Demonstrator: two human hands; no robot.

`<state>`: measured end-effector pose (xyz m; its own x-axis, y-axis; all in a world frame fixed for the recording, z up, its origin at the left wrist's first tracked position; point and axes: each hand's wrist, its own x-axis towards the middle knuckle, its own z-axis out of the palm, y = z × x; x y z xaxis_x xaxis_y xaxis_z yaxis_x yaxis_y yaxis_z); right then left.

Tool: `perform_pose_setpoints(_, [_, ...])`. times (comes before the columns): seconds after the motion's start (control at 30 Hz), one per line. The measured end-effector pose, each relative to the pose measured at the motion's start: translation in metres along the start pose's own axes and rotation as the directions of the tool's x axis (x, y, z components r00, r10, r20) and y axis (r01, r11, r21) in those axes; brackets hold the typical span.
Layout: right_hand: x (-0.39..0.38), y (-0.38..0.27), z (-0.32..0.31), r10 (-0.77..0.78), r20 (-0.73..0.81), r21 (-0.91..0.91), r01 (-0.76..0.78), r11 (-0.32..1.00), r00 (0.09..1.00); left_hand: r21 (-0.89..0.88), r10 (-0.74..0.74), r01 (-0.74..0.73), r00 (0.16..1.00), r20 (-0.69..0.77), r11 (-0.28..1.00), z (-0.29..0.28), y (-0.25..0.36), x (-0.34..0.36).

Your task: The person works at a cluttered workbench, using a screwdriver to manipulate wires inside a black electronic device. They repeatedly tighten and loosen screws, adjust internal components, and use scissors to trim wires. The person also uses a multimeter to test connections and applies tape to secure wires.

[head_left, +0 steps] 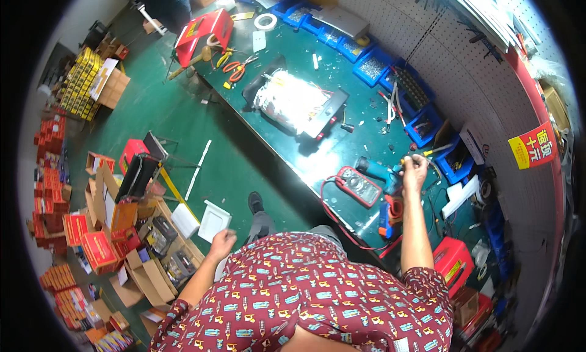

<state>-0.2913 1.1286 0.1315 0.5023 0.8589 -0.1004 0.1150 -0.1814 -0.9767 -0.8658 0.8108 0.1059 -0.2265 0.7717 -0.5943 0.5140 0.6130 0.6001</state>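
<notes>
My right hand (415,167) reaches out over the green workbench (305,150), fingers closed on a small yellow-tipped tool (403,162) next to a blue parts bin (455,163). Just left of it lie a blue power drill (372,167) and a red-edged multimeter (360,186), whose red lead loops toward the bench's near edge. My left hand (223,242) hangs off the bench above the green floor, curled into a loose fist with nothing visible in it. Close by it on the floor lies a white square tray (213,221).
A black tray holding a white wrapped unit (296,101) sits mid-bench, with orange-handled pliers (235,68), a red toolbox (204,34) and a tape roll (265,21) beyond. Blue bins (372,65) line the pegboard wall. Open cardboard boxes (146,248) and red cartons crowd the floor at left.
</notes>
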Motion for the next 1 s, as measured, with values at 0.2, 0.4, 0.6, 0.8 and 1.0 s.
perform_pose_setpoints(0.2, [-0.143,-0.068,0.113,-0.416,-0.012,-0.269,0.398,0.877,0.909,-0.209,0.428,-0.382,0.862,0.271,0.900,-0.076,0.157,0.107])
perform_pose_setpoints(0.4, [-0.282,-0.112,0.234,-0.285,0.349,-0.130,0.347,0.929,0.893,-0.399,0.688,-0.570,0.493,0.532,0.718,-0.096,0.275,0.119])
perform_pose_setpoints(0.6, [-0.272,-0.099,0.283,0.170,0.437,0.131,-0.249,0.960,0.883,-0.198,0.638,-0.619,0.651,0.412,0.760,-0.119,0.247,0.189])
perform_pose_setpoints(0.8, [-0.201,-0.067,0.346,0.345,0.356,0.658,-0.495,0.568,0.869,0.294,0.507,-0.765,0.612,0.607,0.573,-0.170,0.284,0.242])
perform_pose_setpoints(1.0, [-0.166,-0.068,0.371,0.560,0.186,0.784,-0.466,0.410,0.807,0.305,0.642,-0.908,0.418,0.643,0.286,-0.173,0.322,0.289])
